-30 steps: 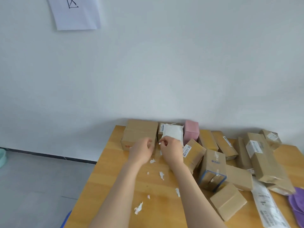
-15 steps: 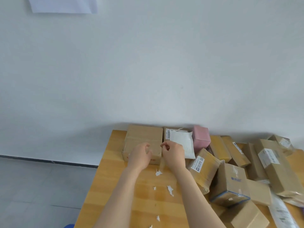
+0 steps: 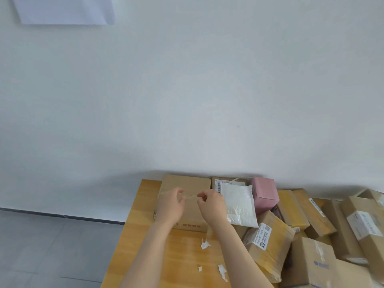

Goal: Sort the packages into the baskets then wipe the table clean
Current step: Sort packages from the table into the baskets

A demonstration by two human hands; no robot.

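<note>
Wall, 10 o'clock of view: paper sheet [image 3: 62,9], not relevant.

Table [image 3: 133,235]: left edge is bare wood.

Big carton [image 3: 187,182] at table's 12 o'clock, back to the wall, directly beyond both grips. Judged to be the pkg in hand; not yet sorted.

Left grip [image 3: 170,206]: fingers curled, thumb + index pinching left end of a thin pale strip [image 3: 191,196]. Strip runs taut, approx. level, above carton top. Tape by the look, can't confirm.

Right grip [image 3: 212,206]: pinching the strip's other end the same way. Two-ended pinch prob. keeps it stretched so it won't stick to itself or to skin.

Paper scraps [image 3: 205,245] on table at 6 o'clock of right grip, more nearer me. Prob. why the wipe comes last.

White mailer [image 3: 239,204] at 3 o'clock of right grip, propped on cartons. Its edge is against the pink box [image 3: 265,193] at its 2 o'clock.

Carton pile [image 3: 311,213] fills 3–4 o'clock, heaped, boxes leaning on each other.

Baskets: not in view. Est. progress: early, since every pkg I can see is on the table.
</note>
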